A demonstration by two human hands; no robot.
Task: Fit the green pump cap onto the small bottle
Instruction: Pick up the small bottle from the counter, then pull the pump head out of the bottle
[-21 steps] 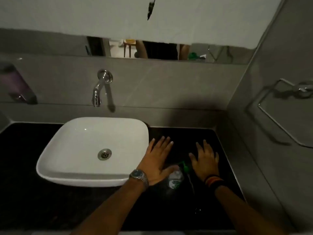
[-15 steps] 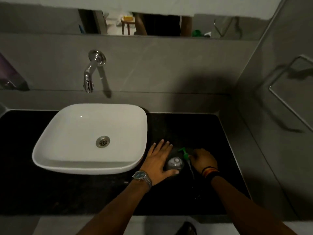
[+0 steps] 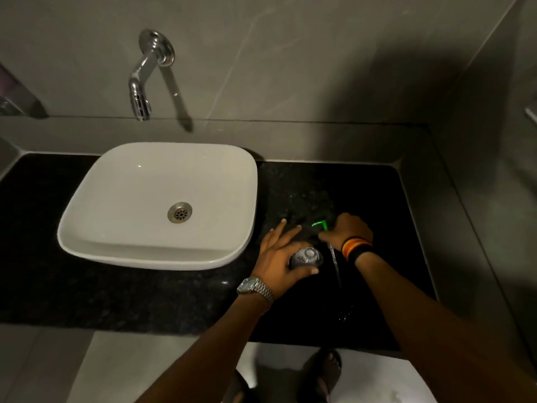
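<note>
A small clear bottle (image 3: 307,257) stands upright on the black counter (image 3: 145,292), its open neck facing up. My left hand (image 3: 280,257) wraps around its left side, thumb under it and fingers spread behind. Just right of it, my right hand (image 3: 347,232) is closed on the green pump cap (image 3: 320,224), whose green nozzle sticks out to the left of my fingers. The pump's clear dip tube (image 3: 334,260) trails down toward me, beside the bottle. The cap is apart from the bottle's neck.
A white square basin (image 3: 116,242) sits on the counter to the left, touching distance from my left hand. A chrome wall tap (image 3: 142,80) hangs over it. Grey walls close the counter at the back and right. My feet in sandals (image 3: 322,373) show below the counter edge.
My view has tilted down. My left hand closed around the bottle. My right hand, flat with fingers spread before, curled shut on the green pump cap.
</note>
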